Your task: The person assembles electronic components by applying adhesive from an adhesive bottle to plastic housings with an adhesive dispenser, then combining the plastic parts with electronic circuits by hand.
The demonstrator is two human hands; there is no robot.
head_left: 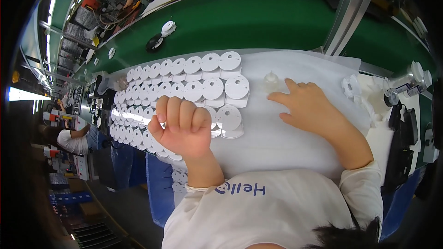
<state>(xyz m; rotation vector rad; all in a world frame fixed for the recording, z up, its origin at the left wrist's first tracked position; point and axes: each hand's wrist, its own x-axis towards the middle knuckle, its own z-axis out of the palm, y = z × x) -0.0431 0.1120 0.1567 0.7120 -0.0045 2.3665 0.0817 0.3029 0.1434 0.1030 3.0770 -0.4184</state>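
My left hand (181, 128) is raised over the rows of round white discs, its fingers curled closed. What it holds, if anything, is hidden by the fingers. Fingers apart, my right hand (302, 103) reaches over the white sheet with nothing in its grip. Just beyond its fingertips stands a small translucent bottle (271, 84) with a pointed nozzle. The white discs (237, 86) lie in several overlapping rows left of the bottle, each with a small dark hole and white flaps beneath. My left hand and forearm cover part of the nearer rows.
A white sheet (258, 152) covers the work surface. Behind it runs a green belt (277, 20) with a black round piece (154, 43) and a few white pieces. Clear jars (410, 76) and a metal post (353, 14) stand right. A blue bin (159, 189) sits below; another person works far left.
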